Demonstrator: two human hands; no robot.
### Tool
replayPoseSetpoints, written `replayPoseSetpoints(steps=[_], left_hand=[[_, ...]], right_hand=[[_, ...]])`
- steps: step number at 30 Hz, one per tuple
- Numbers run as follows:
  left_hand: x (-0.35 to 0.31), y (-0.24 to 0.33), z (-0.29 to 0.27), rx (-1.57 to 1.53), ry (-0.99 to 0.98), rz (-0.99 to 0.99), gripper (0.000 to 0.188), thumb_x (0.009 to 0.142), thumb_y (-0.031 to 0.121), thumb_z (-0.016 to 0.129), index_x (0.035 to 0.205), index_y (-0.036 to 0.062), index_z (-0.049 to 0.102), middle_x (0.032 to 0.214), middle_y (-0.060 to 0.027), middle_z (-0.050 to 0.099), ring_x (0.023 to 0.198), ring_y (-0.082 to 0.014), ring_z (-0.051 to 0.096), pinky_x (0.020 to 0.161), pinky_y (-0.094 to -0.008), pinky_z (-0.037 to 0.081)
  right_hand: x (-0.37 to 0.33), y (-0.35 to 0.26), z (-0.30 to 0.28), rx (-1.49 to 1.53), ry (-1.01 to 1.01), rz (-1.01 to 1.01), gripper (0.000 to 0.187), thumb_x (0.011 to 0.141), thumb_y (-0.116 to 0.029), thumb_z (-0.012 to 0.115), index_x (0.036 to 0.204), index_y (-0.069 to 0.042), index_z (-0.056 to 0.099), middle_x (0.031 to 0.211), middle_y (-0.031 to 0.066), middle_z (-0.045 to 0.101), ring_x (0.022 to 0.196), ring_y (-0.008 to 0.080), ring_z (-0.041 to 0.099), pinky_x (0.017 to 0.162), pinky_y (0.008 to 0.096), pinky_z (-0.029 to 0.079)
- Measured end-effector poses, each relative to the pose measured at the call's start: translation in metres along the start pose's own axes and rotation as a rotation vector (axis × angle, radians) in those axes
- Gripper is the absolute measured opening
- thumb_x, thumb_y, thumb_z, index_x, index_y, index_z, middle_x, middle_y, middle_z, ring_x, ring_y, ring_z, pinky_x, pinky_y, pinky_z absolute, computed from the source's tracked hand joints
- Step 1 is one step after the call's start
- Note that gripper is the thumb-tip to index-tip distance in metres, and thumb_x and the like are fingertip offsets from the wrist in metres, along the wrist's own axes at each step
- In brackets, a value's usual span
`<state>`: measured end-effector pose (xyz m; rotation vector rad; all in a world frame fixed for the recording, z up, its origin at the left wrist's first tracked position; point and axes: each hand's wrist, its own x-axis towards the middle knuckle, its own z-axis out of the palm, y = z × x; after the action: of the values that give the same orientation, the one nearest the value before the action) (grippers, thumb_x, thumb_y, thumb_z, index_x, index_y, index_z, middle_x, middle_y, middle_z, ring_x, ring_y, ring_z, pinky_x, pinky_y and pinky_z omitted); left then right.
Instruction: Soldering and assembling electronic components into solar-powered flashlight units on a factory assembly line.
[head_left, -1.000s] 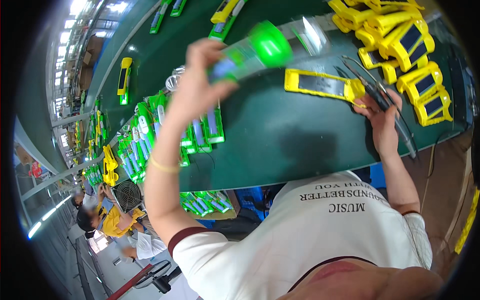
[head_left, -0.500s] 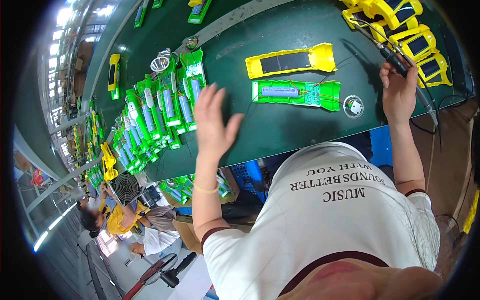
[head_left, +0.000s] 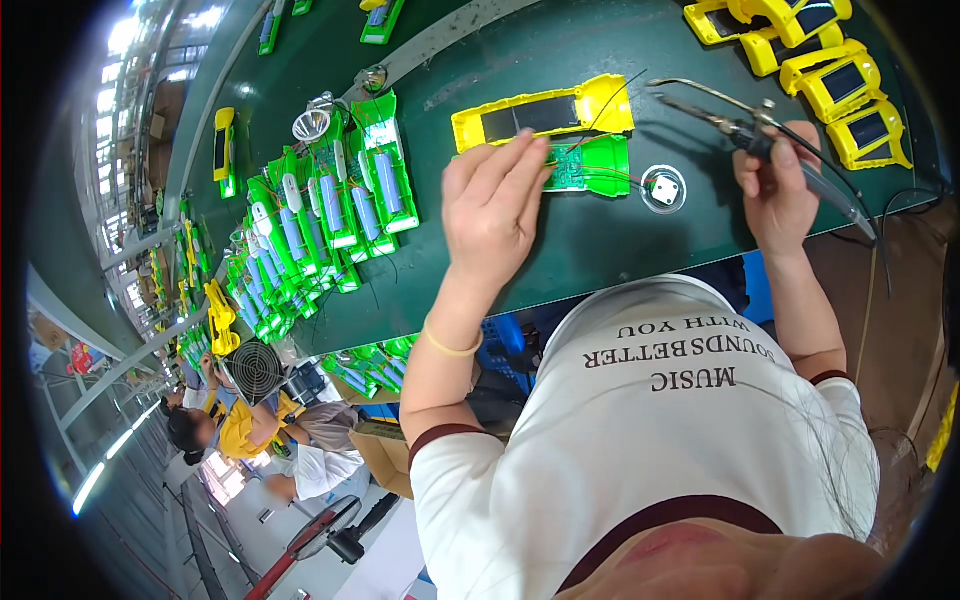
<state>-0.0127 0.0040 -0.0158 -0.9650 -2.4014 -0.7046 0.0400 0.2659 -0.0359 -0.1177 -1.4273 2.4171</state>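
A green housing half (head_left: 600, 163) with a small circuit board and thin wires lies on the dark green table (head_left: 560, 250). My left hand (head_left: 495, 205) has its fingertips down on the board end, holding it there. Just behind it lies a long yellow housing (head_left: 545, 112) with a dark solar panel. A round clear lens part (head_left: 663, 190) sits to the right of the green half. My right hand (head_left: 775, 190) grips a soldering iron (head_left: 735, 122) with its tip pointing left, above the table and apart from the board.
Rows of green housings with blue battery cells (head_left: 330, 215) fill the table's left side. Several yellow solar-panel housings (head_left: 835, 70) are piled at the far right. A small fan (head_left: 257, 368) and seated co-workers (head_left: 240, 425) are at the lower left. Cables hang off the table's right edge.
My left hand set the green housing down, swung out open over the battery rows, then came back right onto the circuit board. My right hand stayed at the right with the iron.
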Motion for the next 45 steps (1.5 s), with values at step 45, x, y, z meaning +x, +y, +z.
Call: replayPoseSetpoints(steps=[45], left_hand=[[0.003, 0.001, -0.004, -0.181, -0.224, -0.256, 0.017, 0.063, 0.006, 0.072, 0.076, 0.0045, 0.061, 0.084, -0.0083, 0.051, 0.076, -0.0221, 0.051, 0.061, -0.0308, 0.044]], right_hand=[[-0.014, 0.014, 0.022, -0.195, -0.259, 0.157, 0.024, 0.081, -0.010, 0.059, 0.087, -0.006, 0.037, 0.067, 0.0037, 0.051, 0.052, 0.0051, 0.046, 0.045, 0.0194, 0.037]])
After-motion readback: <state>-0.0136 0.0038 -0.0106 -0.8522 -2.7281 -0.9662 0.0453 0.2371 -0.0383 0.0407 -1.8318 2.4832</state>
